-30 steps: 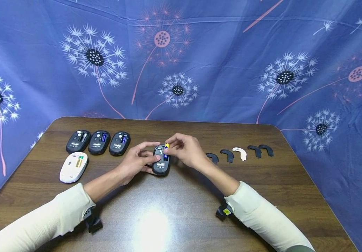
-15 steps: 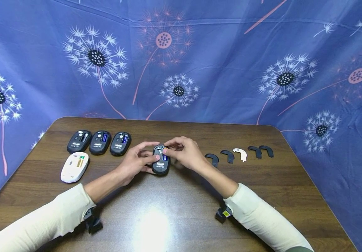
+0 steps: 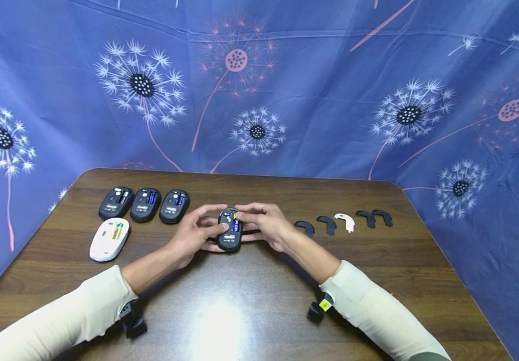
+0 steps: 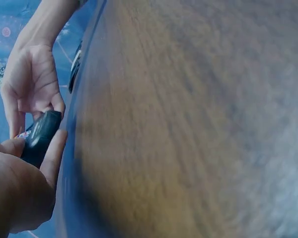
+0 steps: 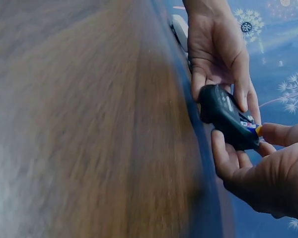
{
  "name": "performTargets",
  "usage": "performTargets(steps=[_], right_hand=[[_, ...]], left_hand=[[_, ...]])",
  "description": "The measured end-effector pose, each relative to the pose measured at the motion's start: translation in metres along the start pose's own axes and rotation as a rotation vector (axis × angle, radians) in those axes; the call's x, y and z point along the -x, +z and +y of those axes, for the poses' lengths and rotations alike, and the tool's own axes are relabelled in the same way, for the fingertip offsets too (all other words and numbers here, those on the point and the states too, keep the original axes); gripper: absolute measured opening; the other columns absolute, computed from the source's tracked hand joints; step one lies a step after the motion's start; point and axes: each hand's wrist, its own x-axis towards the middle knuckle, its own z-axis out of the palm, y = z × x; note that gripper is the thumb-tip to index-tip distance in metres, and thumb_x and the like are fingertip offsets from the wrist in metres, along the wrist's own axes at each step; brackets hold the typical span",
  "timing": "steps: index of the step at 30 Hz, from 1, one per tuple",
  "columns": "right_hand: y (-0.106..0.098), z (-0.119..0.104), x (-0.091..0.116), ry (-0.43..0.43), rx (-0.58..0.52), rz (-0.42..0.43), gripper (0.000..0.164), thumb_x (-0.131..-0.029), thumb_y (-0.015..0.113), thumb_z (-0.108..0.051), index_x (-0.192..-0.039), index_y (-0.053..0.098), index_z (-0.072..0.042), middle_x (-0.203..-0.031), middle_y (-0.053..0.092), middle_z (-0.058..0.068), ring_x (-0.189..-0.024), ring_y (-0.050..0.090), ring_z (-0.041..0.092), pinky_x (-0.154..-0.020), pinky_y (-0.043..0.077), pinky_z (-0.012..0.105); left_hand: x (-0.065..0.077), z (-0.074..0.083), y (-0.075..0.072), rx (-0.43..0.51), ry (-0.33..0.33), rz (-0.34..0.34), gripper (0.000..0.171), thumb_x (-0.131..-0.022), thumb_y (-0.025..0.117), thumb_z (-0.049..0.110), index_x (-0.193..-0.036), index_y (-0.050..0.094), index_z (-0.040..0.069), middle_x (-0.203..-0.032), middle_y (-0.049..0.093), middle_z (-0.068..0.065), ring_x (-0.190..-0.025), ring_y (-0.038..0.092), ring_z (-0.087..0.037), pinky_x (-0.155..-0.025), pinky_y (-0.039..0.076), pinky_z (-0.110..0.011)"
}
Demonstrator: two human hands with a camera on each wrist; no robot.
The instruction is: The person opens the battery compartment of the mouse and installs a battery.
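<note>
A black computer mouse (image 3: pixel 228 242) is held underside up between my two hands above the table, its battery bay uncovered. Inside the bay lies a blue battery with a yellow end (image 3: pixel 236 225). My left hand (image 3: pixel 194 231) grips the mouse from the left, thumb on the underside and fingers along its edge. On the other side, my right hand (image 3: pixel 269 225) holds the mouse with its fingers, the thumb touching the battery's yellow end. In the right wrist view, that yellow end (image 5: pixel 259 130) sits right at the right thumb's tip.
Three black mice, one of them here (image 3: pixel 145 204), lie underside up at the back left with their bays uncovered. A white mouse (image 3: pixel 109 239) lies before them. Several curved battery covers, including a white one (image 3: pixel 345 221), form a row on the wooden table's (image 3: pixel 376 271) right.
The battery, earlier tilted up in the right fingers, now lies in the mouse's bay. My right fingers have spread and moved down around the mouse's right side. The left hand keeps its grip.
</note>
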Motion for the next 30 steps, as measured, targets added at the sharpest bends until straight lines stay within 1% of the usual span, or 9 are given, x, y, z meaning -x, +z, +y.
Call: performTargets(steps=[4,6,11,14,17,20,23,26,30], right_hand=[[0.002,0.001,-0.002,0.044,-0.028,0.015,0.042,-0.107,0.076,-0.007,-0.149,0.072,-0.008,-0.150,0.072,0.022,-0.116,0.083,0.032,-0.097,0.072,0.049],[0.004,0.002,-0.002,0.057,-0.033,0.024,0.042,-0.107,0.076,-0.007,-0.148,0.073,-0.008,-0.148,0.073,0.022,-0.115,0.083,0.032,-0.096,0.073,0.049],[0.008,0.002,-0.003,0.037,-0.010,0.056,0.037,-0.106,0.076,-0.005,-0.143,0.073,-0.007,-0.137,0.078,0.019,-0.100,0.082,0.024,-0.088,0.074,0.046],[0.012,0.002,-0.004,-0.014,0.044,0.079,0.032,-0.108,0.074,-0.004,-0.140,0.072,-0.003,-0.123,0.078,0.015,-0.090,0.079,0.020,-0.082,0.075,0.042],[0.016,0.003,-0.005,-0.074,0.132,0.096,0.029,-0.110,0.070,-0.003,-0.138,0.069,0.002,-0.114,0.074,0.012,-0.086,0.075,0.019,-0.077,0.074,0.038],[0.021,0.003,-0.006,-0.116,0.236,0.108,0.027,-0.112,0.066,-0.004,-0.137,0.066,0.004,-0.112,0.070,0.013,-0.086,0.073,0.018,-0.073,0.073,0.034],[0.025,0.003,-0.007,-0.118,0.298,0.118,0.025,-0.113,0.065,-0.007,-0.136,0.065,0.003,-0.114,0.071,0.014,-0.086,0.070,0.018,-0.071,0.071,0.032],[0.025,0.003,-0.009,-0.104,0.284,0.118,0.025,-0.113,0.066,-0.008,-0.136,0.067,0.002,-0.116,0.073,0.016,-0.086,0.072,0.018,-0.074,0.072,0.033],[0.024,0.003,-0.011,-0.102,0.206,0.109,0.030,-0.113,0.067,-0.010,-0.141,0.068,0.000,-0.124,0.071,0.016,-0.095,0.076,0.020,-0.084,0.074,0.035]], left_hand=[[0.001,-0.003,0.001,-0.003,-0.007,0.035,0.061,-0.105,0.076,0.001,-0.163,0.057,0.011,-0.127,0.075,-0.020,-0.093,0.082,-0.019,-0.080,0.074,-0.045],[0.002,-0.004,0.002,-0.003,-0.007,0.042,0.061,-0.105,0.077,0.001,-0.163,0.057,0.011,-0.128,0.075,-0.021,-0.093,0.082,-0.018,-0.080,0.074,-0.044],[0.002,-0.005,0.002,0.006,0.013,0.031,0.061,-0.105,0.076,0.000,-0.162,0.057,0.009,-0.127,0.075,-0.022,-0.090,0.083,-0.020,-0.078,0.074,-0.045],[0.000,-0.004,0.002,0.012,0.019,0.024,0.062,-0.105,0.076,0.000,-0.163,0.057,0.008,-0.126,0.075,-0.022,-0.090,0.083,-0.020,-0.077,0.074,-0.045],[-0.001,-0.003,0.001,0.012,0.012,0.022,0.061,-0.106,0.076,0.001,-0.164,0.056,0.008,-0.125,0.075,-0.020,-0.091,0.083,-0.019,-0.077,0.074,-0.044],[-0.002,-0.003,0.000,0.011,-0.004,0.022,0.061,-0.106,0.075,0.002,-0.164,0.056,0.009,-0.123,0.076,-0.018,-0.090,0.083,-0.018,-0.077,0.074,-0.043],[-0.002,-0.002,-0.001,-0.004,-0.018,0.017,0.060,-0.107,0.074,0.003,-0.164,0.055,0.009,-0.123,0.076,-0.017,-0.090,0.083,-0.017,-0.077,0.074,-0.042],[-0.002,0.000,-0.004,-0.035,-0.024,0.025,0.059,-0.108,0.073,0.005,-0.164,0.055,0.010,-0.125,0.076,-0.020,-0.089,0.082,-0.016,-0.076,0.074,-0.040],[-0.002,0.004,-0.007,-0.078,-0.020,0.060,0.059,-0.110,0.073,0.008,-0.165,0.054,0.012,-0.130,0.075,-0.023,-0.089,0.081,-0.015,-0.075,0.074,-0.038]])
